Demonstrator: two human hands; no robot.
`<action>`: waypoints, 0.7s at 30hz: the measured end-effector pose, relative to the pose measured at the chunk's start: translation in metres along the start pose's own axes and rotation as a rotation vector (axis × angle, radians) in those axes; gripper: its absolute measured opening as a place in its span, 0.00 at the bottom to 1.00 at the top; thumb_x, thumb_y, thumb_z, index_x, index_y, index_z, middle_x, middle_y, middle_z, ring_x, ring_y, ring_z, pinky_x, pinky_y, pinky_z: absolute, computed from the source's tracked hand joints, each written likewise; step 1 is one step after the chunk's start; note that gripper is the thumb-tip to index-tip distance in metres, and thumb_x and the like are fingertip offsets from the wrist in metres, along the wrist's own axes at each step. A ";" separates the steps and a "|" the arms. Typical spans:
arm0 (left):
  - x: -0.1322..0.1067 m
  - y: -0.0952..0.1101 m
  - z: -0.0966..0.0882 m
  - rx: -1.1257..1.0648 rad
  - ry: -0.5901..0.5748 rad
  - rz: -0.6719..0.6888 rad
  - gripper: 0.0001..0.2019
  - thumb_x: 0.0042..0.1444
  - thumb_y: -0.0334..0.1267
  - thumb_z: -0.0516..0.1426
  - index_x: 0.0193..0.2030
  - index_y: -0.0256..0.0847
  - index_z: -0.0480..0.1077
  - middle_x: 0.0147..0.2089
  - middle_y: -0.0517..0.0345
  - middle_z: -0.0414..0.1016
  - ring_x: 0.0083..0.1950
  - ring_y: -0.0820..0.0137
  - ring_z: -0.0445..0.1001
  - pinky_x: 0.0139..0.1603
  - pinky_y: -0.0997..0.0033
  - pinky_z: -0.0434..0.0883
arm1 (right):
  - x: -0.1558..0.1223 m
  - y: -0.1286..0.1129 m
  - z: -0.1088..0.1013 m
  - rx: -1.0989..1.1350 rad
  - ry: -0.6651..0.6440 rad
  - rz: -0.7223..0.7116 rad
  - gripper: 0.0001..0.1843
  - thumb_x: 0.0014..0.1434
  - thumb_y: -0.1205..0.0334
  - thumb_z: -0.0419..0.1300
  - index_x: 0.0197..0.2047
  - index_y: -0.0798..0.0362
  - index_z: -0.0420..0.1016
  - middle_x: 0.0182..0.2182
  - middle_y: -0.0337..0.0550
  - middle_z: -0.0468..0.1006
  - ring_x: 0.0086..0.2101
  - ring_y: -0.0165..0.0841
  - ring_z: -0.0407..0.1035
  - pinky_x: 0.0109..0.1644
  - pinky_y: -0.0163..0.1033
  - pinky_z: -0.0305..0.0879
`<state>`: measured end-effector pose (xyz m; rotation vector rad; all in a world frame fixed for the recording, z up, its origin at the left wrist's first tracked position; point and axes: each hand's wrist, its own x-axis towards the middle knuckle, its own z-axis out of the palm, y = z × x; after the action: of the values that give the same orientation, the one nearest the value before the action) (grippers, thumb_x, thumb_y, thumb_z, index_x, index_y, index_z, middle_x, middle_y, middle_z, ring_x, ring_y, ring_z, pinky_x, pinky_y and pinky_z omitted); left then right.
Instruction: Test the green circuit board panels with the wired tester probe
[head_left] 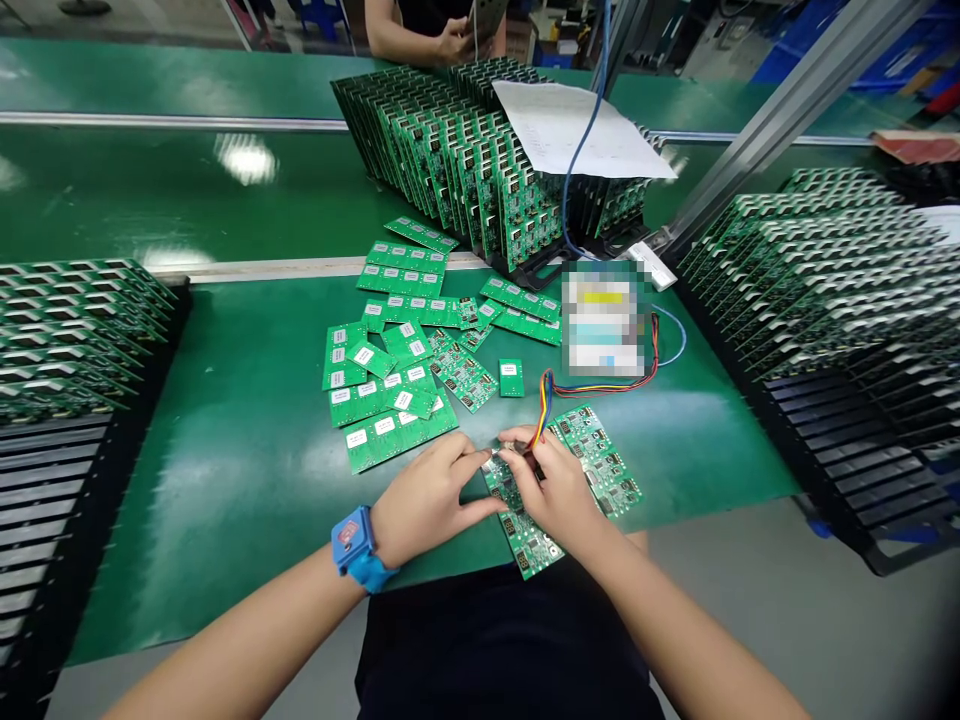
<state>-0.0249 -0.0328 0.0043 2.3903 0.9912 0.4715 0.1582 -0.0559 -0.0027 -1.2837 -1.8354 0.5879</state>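
Observation:
Close in front of me a green circuit board panel (526,540) lies at a slant, its near end at the table's front edge. My left hand (435,490), with a blue strap at the wrist, grips the panel's left edge between thumb and fingers. At the panel's far end my right hand (555,490) is closed around the end of a multicoloured wire bundle (541,405); the connector itself is mostly hidden by the fingers. Another board panel (600,460) lies just right of that hand. A small single board (511,378) rests beyond both hands.
Loose board panels (397,400) lie scattered at centre left. Racks full of boards stand at left (82,310), back (450,150) and right (825,260). A paper sheet (581,125) drapes over the back rack. Behind it a person (442,40) holds a phone. A metal post (787,110) slants at right.

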 end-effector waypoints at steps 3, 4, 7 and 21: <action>0.000 0.000 -0.001 0.000 0.001 0.000 0.20 0.54 0.50 0.59 0.47 0.37 0.67 0.39 0.52 0.65 0.40 0.65 0.67 0.40 0.62 0.71 | 0.001 -0.001 -0.001 -0.009 0.000 0.012 0.09 0.63 0.66 0.52 0.46 0.51 0.67 0.39 0.45 0.74 0.40 0.35 0.70 0.44 0.41 0.69; 0.001 0.000 -0.001 -0.002 -0.002 0.001 0.20 0.54 0.50 0.59 0.47 0.37 0.67 0.39 0.52 0.65 0.40 0.65 0.67 0.41 0.62 0.71 | 0.001 -0.001 -0.002 -0.011 -0.001 0.017 0.09 0.63 0.66 0.52 0.46 0.51 0.67 0.39 0.45 0.74 0.40 0.35 0.70 0.44 0.41 0.69; 0.001 0.000 -0.003 -0.005 -0.021 -0.003 0.21 0.53 0.51 0.59 0.47 0.37 0.68 0.39 0.52 0.65 0.40 0.65 0.67 0.41 0.62 0.70 | 0.001 -0.002 -0.003 -0.011 -0.008 0.033 0.09 0.63 0.66 0.52 0.46 0.51 0.68 0.38 0.45 0.74 0.40 0.36 0.70 0.43 0.41 0.69; 0.001 -0.002 0.000 0.007 0.019 0.037 0.26 0.52 0.54 0.59 0.48 0.33 0.69 0.37 0.51 0.65 0.38 0.66 0.66 0.39 0.64 0.69 | 0.002 -0.003 -0.006 -0.030 -0.001 0.122 0.08 0.61 0.62 0.56 0.43 0.51 0.73 0.36 0.43 0.77 0.33 0.33 0.72 0.38 0.40 0.70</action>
<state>-0.0252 -0.0312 0.0031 2.4178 0.9598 0.5052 0.1613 -0.0557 0.0041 -1.4228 -1.7822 0.6286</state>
